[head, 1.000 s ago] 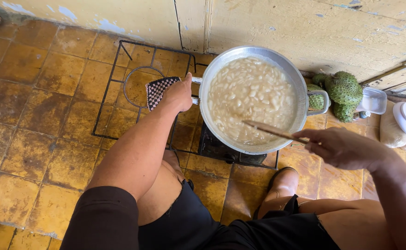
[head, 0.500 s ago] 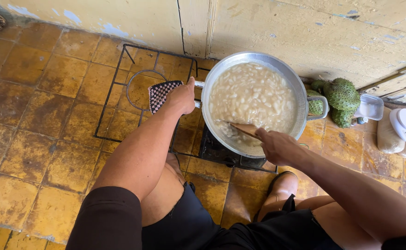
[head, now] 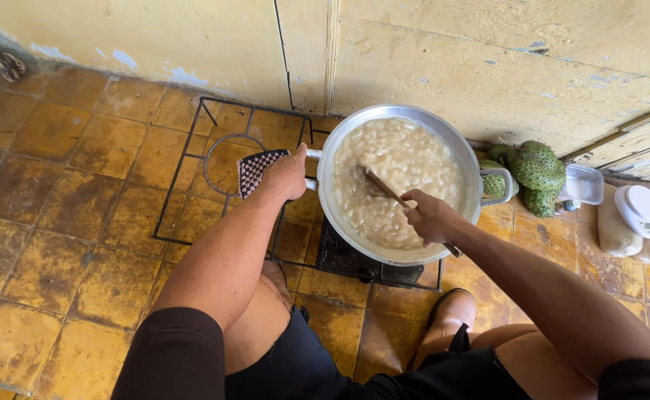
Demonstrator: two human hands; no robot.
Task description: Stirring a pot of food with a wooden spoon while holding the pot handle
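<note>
At centre frame, a crouching person's left hand (head: 286,174) is clamping a checkered cloth (head: 254,170) round the handle of a wide, brimming, likely heavy and hot aluminium pot (head: 401,184), while the right hand (head: 430,217) is gripping a stiff wooden spoon (head: 383,189).

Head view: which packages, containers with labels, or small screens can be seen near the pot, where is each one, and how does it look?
Kitchen scale: far right on the floor, white, round top, small display.
Clear bags: under and beside the scale, filled with pale grains.
Plastic tub: right of the green fruits, rectangular, translucent white.
No labels can be made out.
</note>
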